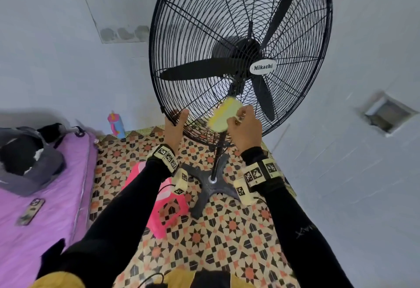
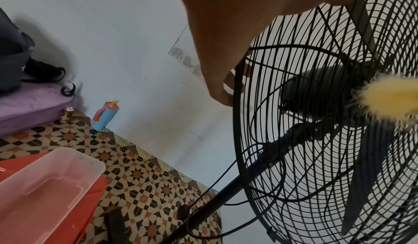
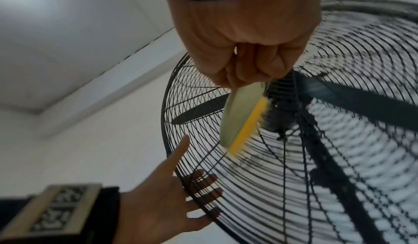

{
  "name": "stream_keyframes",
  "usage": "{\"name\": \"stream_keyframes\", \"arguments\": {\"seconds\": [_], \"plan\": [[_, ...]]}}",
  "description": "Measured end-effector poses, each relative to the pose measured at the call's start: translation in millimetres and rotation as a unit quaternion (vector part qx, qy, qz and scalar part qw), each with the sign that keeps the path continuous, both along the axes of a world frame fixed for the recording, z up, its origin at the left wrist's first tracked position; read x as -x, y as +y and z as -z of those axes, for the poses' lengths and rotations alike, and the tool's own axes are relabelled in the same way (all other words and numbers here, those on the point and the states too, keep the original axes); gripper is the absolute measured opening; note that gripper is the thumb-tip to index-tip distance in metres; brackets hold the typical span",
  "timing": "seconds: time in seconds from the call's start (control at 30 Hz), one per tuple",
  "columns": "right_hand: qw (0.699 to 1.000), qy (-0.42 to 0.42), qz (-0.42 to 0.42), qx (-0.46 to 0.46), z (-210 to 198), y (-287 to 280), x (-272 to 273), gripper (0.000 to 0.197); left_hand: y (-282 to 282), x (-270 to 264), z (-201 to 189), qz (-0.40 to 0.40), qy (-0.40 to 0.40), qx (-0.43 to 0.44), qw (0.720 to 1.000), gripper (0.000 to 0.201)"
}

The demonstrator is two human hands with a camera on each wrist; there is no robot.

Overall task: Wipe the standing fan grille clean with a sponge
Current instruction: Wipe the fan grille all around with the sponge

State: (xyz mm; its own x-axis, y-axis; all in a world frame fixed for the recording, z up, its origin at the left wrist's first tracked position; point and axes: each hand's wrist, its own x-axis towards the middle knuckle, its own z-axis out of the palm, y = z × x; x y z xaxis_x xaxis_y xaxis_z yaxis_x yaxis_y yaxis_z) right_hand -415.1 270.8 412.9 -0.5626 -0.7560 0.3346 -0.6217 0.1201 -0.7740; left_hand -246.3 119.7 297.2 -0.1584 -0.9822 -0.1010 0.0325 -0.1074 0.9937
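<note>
Nearby: pink bin [image 1: 159, 199], bottle [image 1: 116, 124] | left hand [image 1: 173, 128] grips grille [image 1: 204, 15] rim | right hand [image 1: 244, 128] pinches sponge [image 1: 225, 115]

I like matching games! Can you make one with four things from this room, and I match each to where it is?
Things:
1. yellow-green sponge
2. black wire fan grille
3. blue and pink bottle
4. phone in a patterned case

Places:
A. on the purple bed
B. on the floor by the wall
C. gripped at its rim by the left hand
D. pinched in the right hand

Pairs: 1-D, 2-C, 3-B, 4-A
</note>
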Motion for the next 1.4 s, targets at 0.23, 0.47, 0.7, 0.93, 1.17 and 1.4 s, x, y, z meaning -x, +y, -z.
{"name": "stream_keyframes", "arguments": {"seconds": [0.23,0.47,0.7,0.93,1.17,1.4], "plan": [[0.997,-0.066,-0.042,0.019,28.9,-4.7,20.8,0.018,1.5,1.9,0.3,-0.006,-0.001,-0.006,1.0,0.093],[0.995,-0.099,-0.022,0.005,30.5,-0.3,36.6,0.025,21.9,2.7,-20.4,0.033,0.06,-0.026,0.997,0.088],[0.987,-0.115,0.091,-0.066,54.3,4.6,37.4,0.022,25.0,12.7,-9.3,-0.01,-0.02,-0.046,0.999,0.126],[0.998,-0.032,-0.052,0.031,13.5,-7.5,34.7,0.018,32.2,23.0,-18.2,-0.026,-0.139,-0.1,0.985,0.157],[0.997,-0.025,0.034,-0.068,15.7,2.4,42.9,0.016,21.0,24.7,-23.1,-0.019,-0.069,-0.215,0.974,0.145],[0.999,-0.035,0.018,-0.031,12.7,-11.2,42.0,0.017,25.4,26.5,-33.8,-0.041,-0.152,-0.157,0.975,0.14]]}}
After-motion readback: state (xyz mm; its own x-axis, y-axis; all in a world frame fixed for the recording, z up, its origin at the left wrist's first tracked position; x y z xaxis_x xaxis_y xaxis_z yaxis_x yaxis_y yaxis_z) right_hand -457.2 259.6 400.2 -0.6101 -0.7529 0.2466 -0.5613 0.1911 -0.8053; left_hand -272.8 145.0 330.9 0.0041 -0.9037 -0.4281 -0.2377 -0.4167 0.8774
